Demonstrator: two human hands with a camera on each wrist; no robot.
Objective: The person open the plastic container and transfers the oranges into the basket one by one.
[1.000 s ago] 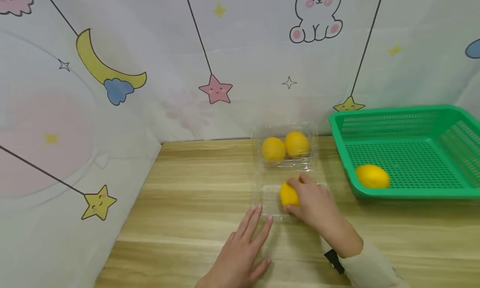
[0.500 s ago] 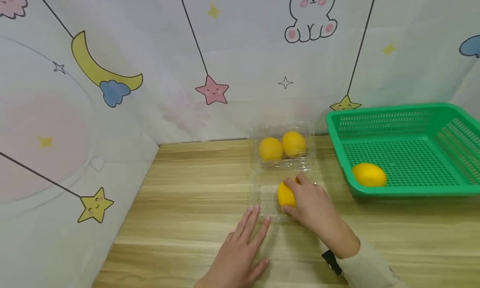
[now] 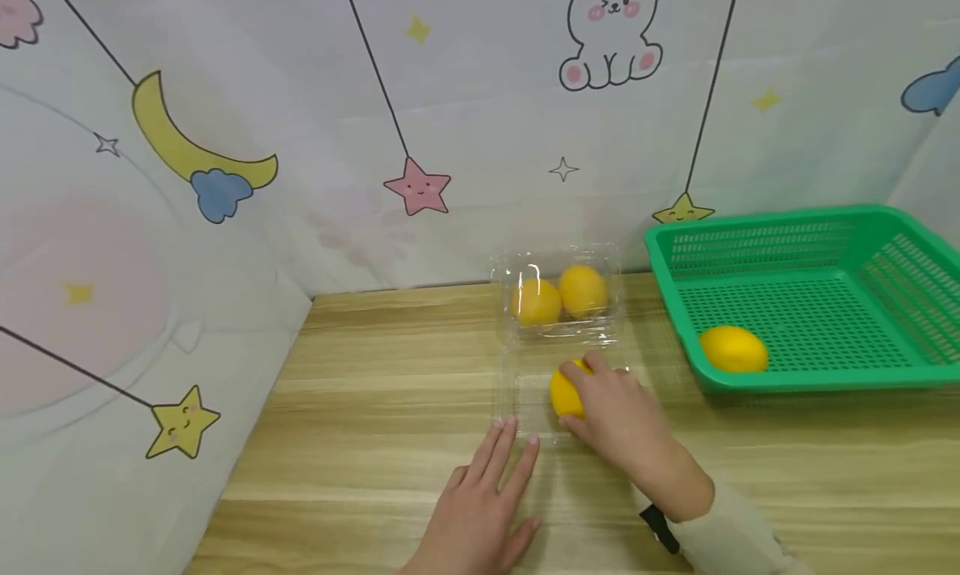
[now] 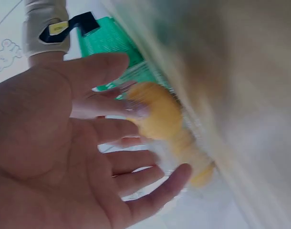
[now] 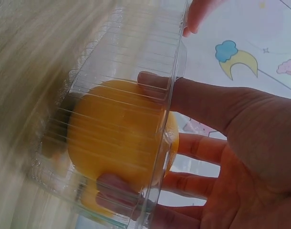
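Observation:
My right hand (image 3: 618, 412) grips a yellow lemon (image 3: 566, 394) from its right side, thumb on the near side and fingers over the far side. That lemon (image 5: 119, 133) sits within the near half of a clear plastic clamshell box (image 3: 531, 404), seen through the ridged wall in the right wrist view. My left hand (image 3: 480, 496) lies flat with fingers spread, its fingertips at the box's near left edge. In the left wrist view the left palm (image 4: 45, 138) shows nothing held. Two more lemons, one left (image 3: 536, 302) and one right (image 3: 583, 292), lie in the far half.
A green plastic basket (image 3: 795, 381) stands to the right, with one lemon (image 3: 733, 348) in its near left corner. The wooden table (image 3: 360, 425) ends at a cloth backdrop (image 3: 480, 125) printed with stars, a moon and a bear, just behind the box.
The head view has drifted slightly, so everything appears a little farther left. Both hands, the box and the lemons keep about the same places relative to each other.

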